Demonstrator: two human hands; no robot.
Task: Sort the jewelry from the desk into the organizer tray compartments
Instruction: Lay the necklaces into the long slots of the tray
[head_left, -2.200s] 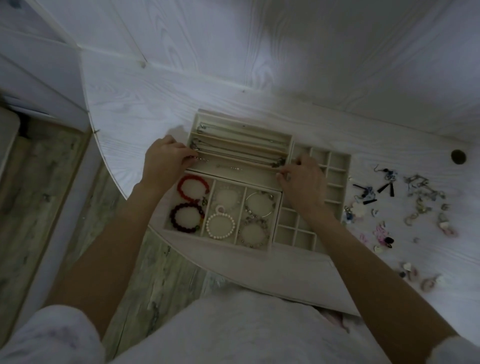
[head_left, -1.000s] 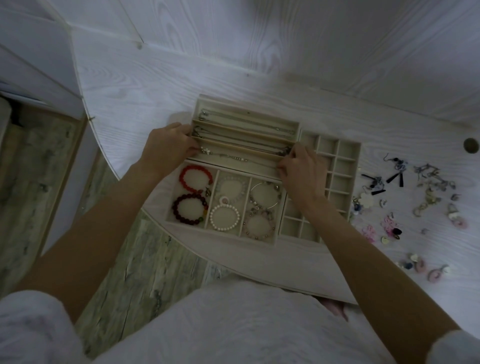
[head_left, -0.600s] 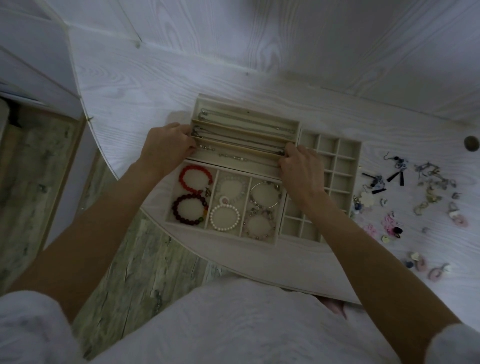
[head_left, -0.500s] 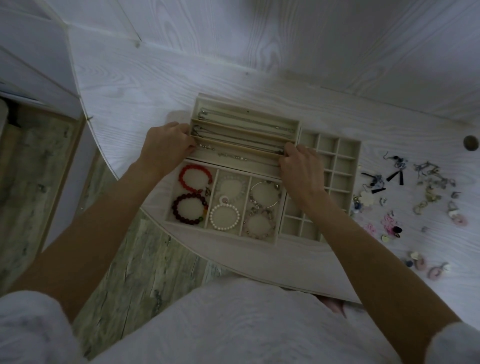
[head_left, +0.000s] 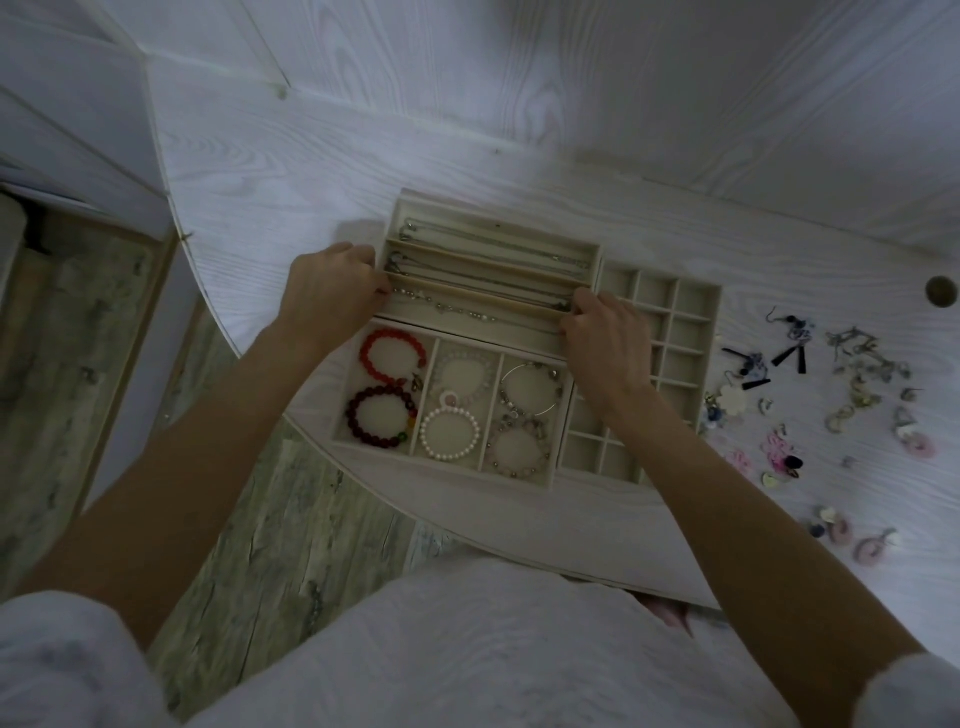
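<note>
Your right hand (head_left: 605, 348) and left hand (head_left: 332, 296) each pinched an end of the necklace (head_left: 457, 310), its length running left-right along the tray's (head_left: 701, 291) nearest long slot; earrings (head_left: 779, 452) waited farther right on the tabletop (head_left: 311, 171)

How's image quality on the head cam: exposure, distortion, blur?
Head view: dim, underexposed, bluish cast; no glare. Wide-angle bowing curves the desk edge and wall planks. Centre is sharp: bracelets in the organizer tray read clearly; the loose earrings at right are small and murky. A soft shadow lies beside the left hand.
</note>
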